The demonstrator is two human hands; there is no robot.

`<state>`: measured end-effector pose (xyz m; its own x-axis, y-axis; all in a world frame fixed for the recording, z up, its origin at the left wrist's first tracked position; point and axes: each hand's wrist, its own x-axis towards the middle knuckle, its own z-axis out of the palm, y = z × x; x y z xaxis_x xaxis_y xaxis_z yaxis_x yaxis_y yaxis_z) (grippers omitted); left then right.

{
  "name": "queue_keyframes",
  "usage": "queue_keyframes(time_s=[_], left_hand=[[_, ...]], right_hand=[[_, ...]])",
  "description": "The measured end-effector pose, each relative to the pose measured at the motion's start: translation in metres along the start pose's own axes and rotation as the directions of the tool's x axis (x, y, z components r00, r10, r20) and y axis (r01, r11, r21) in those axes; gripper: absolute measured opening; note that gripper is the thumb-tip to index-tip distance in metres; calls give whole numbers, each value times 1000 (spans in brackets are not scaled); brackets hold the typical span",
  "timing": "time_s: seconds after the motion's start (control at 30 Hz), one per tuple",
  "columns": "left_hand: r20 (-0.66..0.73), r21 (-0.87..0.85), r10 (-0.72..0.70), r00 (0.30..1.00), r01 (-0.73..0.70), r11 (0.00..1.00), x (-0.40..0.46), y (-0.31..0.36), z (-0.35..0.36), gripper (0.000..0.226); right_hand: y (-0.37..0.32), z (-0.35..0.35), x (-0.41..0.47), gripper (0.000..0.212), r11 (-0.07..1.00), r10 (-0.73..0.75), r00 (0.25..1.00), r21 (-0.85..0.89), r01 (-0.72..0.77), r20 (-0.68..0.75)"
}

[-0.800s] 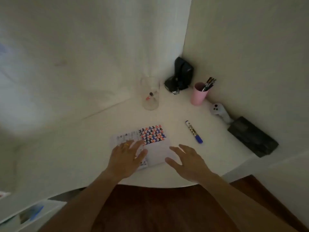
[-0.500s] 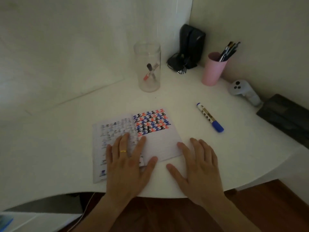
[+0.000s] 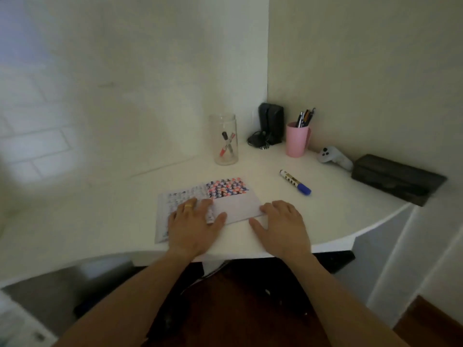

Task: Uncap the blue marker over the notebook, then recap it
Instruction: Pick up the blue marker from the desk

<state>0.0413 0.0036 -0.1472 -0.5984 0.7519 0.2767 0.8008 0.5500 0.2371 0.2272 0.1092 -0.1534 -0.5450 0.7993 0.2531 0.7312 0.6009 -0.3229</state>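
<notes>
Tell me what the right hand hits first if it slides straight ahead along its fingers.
Probably the notebook's right corner, which the right hand's fingers already touch or nearly touch; the blue marker lies farther right.

Capped blue marker (image 3: 295,182) lies flat, right of open notebook (image 3: 233,204).

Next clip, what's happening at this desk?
A person rests both hands flat at the front of a white desk. The left hand lies on an open notebook; the right hand lies beside its edge. The blue marker lies capped and untouched, farther back to the right.
</notes>
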Motion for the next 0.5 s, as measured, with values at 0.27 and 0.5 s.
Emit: queue_keyframes(time_s=[0.27,0.5], left_hand=[[-104,-31,-64,992,61,998,-17,2,-18,59],[-12,-78,-73,997,72,994,3,-9,0,91]], right_hand=[[-7,-10,-14,26,999,28,993,43,-23,-112],[13,-22,50,36,995,-35,995,-97,26,-95]])
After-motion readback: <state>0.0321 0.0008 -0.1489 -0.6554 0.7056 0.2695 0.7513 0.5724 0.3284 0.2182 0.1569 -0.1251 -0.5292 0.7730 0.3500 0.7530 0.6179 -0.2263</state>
